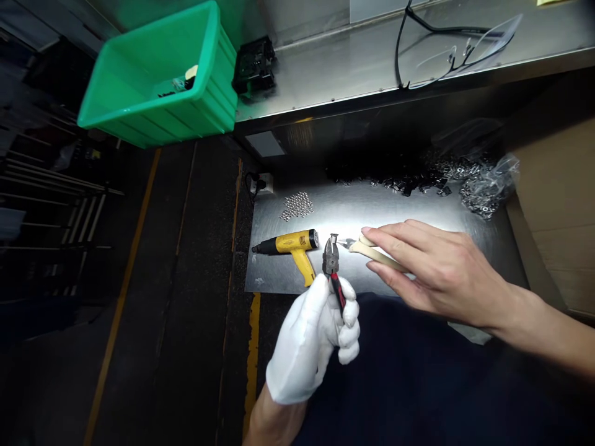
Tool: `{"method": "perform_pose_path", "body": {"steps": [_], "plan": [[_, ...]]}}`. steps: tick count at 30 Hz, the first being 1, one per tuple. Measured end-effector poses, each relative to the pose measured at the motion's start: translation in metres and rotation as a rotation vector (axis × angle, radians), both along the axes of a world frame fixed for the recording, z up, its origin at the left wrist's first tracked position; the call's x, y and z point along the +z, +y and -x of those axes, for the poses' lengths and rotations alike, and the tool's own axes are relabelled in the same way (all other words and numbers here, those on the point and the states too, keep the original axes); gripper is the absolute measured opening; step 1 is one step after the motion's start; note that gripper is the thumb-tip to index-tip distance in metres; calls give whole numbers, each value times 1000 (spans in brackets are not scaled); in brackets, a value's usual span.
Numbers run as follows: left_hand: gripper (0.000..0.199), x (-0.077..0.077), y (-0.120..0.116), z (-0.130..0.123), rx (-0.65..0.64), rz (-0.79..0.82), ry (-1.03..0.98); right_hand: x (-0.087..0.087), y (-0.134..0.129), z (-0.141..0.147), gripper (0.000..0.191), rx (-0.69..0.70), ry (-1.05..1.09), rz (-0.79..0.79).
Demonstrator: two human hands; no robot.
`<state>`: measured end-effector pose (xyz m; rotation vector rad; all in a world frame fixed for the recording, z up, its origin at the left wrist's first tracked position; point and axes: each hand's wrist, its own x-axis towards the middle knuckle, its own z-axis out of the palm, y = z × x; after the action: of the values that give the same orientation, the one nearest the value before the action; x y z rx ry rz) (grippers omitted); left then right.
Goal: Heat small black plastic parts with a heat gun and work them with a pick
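My left hand [318, 334], in a white glove, is closed around the red-and-black handles of dark pliers [331, 257], whose jaws point up. A small metal piece [334, 237] sits at the tip of those jaws. From the right, my bare right hand [434, 266] holds cutters with cream handles [379, 254]. Their pointed metal jaws [346, 243] lie just right of the small piece; whether they touch it I cannot tell. Both tools are over the metal table [274, 279].
Left on the table lies a yellow heat gun [292, 243], below a patch of small metal parts [297, 205]. Black parts [404, 181] and bagged metal parts [486, 186] lie at the back. Above are a green bin [162, 118] and glasses [453, 59] on a shelf.
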<state>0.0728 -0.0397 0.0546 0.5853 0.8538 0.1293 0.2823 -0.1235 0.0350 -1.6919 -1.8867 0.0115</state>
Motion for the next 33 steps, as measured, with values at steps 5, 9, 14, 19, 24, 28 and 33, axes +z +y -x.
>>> {"method": "perform_pose_path", "body": {"steps": [5,9,14,19,24,28,33], "plan": [[39,-7,-8,-3,38,-374,163,4,-2,21,40,-164,455,100],[29,-19,-12,-1,45,-709,357,16,3,34,21,-198,765,319],[19,-31,-13,4,102,-850,430,21,5,43,34,-276,762,333],[19,-30,-14,3,55,-940,460,10,10,41,15,-305,882,342],[16,-29,-13,1,57,-998,458,-2,21,32,17,-216,974,345],[12,-31,-12,0,103,-1084,485,-3,28,30,25,-233,922,235],[17,-35,-11,0,79,-1253,525,-4,34,25,7,-137,533,-102]]}}
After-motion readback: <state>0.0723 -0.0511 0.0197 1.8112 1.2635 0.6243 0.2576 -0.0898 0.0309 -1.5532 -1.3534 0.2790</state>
